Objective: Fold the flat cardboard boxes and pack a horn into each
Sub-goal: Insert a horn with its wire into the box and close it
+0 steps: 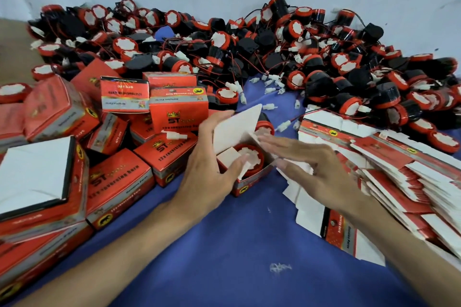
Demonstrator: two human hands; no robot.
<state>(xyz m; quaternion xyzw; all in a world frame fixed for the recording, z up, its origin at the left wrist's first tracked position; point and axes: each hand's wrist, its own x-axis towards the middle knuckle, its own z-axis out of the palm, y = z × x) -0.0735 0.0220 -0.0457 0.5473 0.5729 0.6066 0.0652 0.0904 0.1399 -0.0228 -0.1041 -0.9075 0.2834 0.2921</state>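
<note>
A small red cardboard box (245,185) stands open on the blue cloth at the centre. A red and black horn (252,157) with a white face sits inside it. The white lid flap (234,127) stands up at the back. My left hand (212,157) grips the box's left side, thumb on the inner side flap and fingers behind the lid. My right hand (306,162) lies flat with straight fingers, pressing on the right side flap.
A big heap of loose horns (249,52) with red wires runs along the white wall. Packed red boxes (119,147) pile up at the left. A stack of flat unfolded boxes (389,177) lies at the right. Blue cloth (224,244) covers the near surface.
</note>
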